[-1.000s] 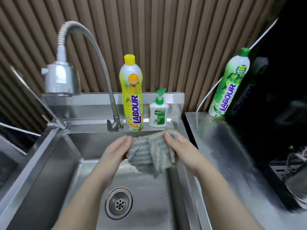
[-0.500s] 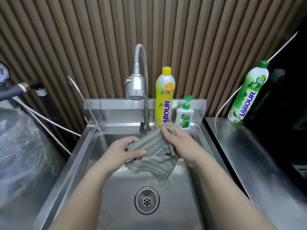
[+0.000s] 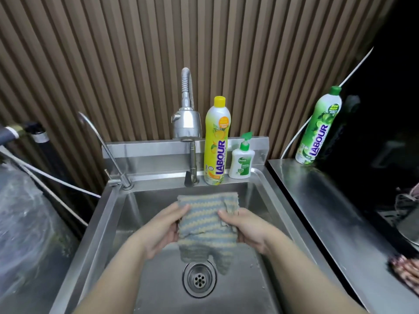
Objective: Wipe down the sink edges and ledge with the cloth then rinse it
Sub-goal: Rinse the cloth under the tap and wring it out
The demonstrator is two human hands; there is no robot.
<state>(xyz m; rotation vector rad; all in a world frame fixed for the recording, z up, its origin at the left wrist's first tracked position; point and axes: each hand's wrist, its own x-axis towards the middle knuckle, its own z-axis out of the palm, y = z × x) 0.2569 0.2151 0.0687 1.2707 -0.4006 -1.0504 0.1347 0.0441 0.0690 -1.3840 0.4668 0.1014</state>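
Observation:
A blue and yellow striped cloth (image 3: 205,225) hangs spread between both hands over the middle of the steel sink (image 3: 108,214). My left hand (image 3: 163,232) grips its left edge and my right hand (image 3: 244,227) grips its right edge. The cloth's lower corners dangle just above the drain (image 3: 199,278). The sink's back ledge (image 3: 156,174) runs behind the cloth. The faucet head (image 3: 187,125) hangs above that ledge, with no water visible.
A yellow dish soap bottle (image 3: 216,141) and a white hand soap pump (image 3: 242,163) stand on the ledge. A green bottle (image 3: 318,128) stands on the steel counter (image 3: 328,211) to the right. A thin second tap (image 3: 102,146) rises at left, beside a plastic-wrapped bulk (image 3: 25,223).
The view has pulled back and shifted left. Both hands have opened the bunched cloth out flat and lowered it from near the ledge toward the basin's middle.

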